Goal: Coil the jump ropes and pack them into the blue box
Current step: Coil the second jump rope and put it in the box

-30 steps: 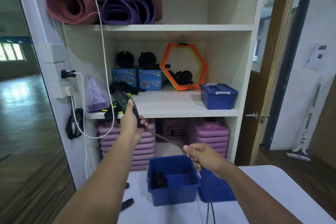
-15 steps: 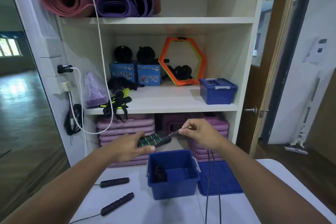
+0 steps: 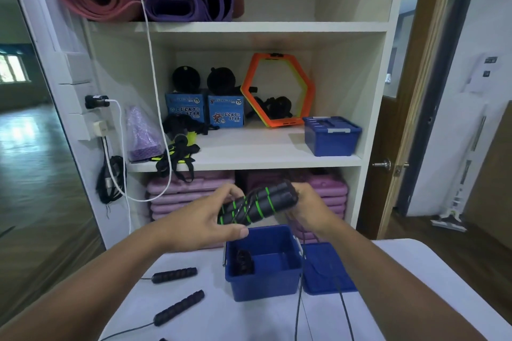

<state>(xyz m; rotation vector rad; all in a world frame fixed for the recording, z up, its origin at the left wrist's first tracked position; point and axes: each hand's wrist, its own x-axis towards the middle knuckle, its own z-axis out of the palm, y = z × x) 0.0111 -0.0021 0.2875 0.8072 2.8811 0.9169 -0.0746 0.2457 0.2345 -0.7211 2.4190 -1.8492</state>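
Two black jump-rope handles with green rings (image 3: 256,206) lie side by side, with rope wound around them, above the open blue box (image 3: 263,282). My left hand (image 3: 199,221) grips their near end. My right hand (image 3: 307,210) holds the far end and the black rope (image 3: 299,279), which hangs down past the box's right side. Inside the box sits a dark coiled rope (image 3: 242,261). Another rope's two black handles (image 3: 177,306) lie on the white table (image 3: 415,271), left of the box.
The box's blue lid (image 3: 325,268) lies flat to its right. Behind the table stands a white shelf unit (image 3: 249,152) with rolled mats, small boxes, an orange hexagon and a closed blue box (image 3: 331,135). A white cable hangs on the left.
Both hands have come together over the box. The green-ringed handles are now paired, with the rope wrapped around them. My right hand has moved from the rope to the handles' far end.
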